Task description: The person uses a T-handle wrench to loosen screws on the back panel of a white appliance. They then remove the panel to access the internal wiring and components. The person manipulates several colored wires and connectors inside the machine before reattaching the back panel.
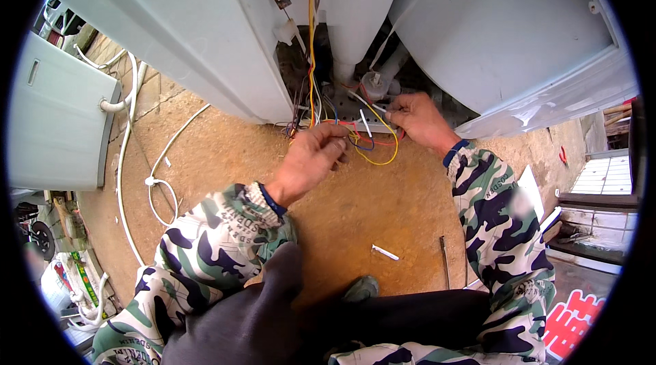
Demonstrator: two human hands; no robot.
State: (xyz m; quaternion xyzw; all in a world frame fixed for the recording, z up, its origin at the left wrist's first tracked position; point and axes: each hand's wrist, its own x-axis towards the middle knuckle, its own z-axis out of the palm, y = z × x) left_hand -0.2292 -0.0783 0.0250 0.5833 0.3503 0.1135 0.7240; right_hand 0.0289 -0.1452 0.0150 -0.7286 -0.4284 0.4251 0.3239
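The opened base of a white appliance cabinet is in front of me, with a bundle of yellow, red, blue and white wires hanging down into it. My left hand is at the loose wire ends, fingers curled together; what lies between them is hidden. To its right, my right hand pinches the end of a thin white wire at the base's edge. A yellow wire loops between the hands, beside a blue wire. Behind the right fingertips sits a round whitish fitting.
A large pale drum-like panel curves at the upper right. On the brown floor are a white strip, a thin dark rod and red-handled pliers. White hoses run along the left, near another white cabinet.
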